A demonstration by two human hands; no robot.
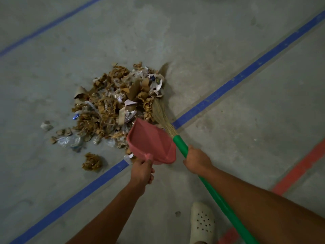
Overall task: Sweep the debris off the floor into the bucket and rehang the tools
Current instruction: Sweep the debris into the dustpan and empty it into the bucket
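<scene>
Pink plastic fills our left hand (142,170), whose fingers are curled round the short handle of the dustpan (153,143); the pan's mouth faces the heap, though we cannot tell whether its lip touches the concrete floor (219,50). Our right hand (197,160) is wrapped round the green shaft of the grass broom (219,196), and its straw bristles (161,110) lie along the right flank of the debris pile (112,103), a heap of torn cardboard, paper scraps and clear wrappers. We judge the gathering done and the scooping about to begin. The next move calls for the pan's lip flat on the floor and a short sweep of the bristles leftward into it. A loose brown clump (92,162) and a crumpled plastic wrapper (70,140) sit just apart from the heap and will need their own pass. A blue tape line (246,76) runs under the pan, with bare floor beyond the heap on every side, so the broom has room. Our pale clog (203,221) stands close by the shaft. No bucket is in view.
</scene>
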